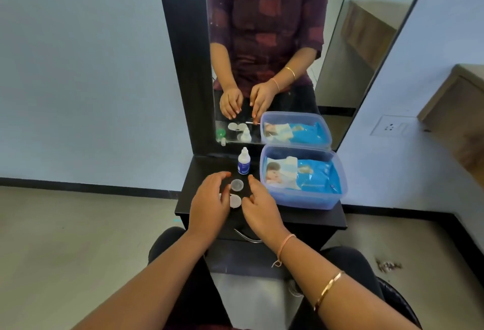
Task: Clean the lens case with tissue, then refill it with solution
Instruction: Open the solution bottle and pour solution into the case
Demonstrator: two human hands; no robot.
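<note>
Lens case (237,185) between left hand (209,205) and right hand (260,210), fingers (222,175) loosely spread; solution bottle (244,163) label illegible

Bottle label: the blue label on the solution bottle (244,161) carried print too small to read.
Pack lettering: the blue wipes pack (311,176) in the plastic box (311,202) had wording too blurred to read.
Readable text: none could be made out anywhere.
</note>
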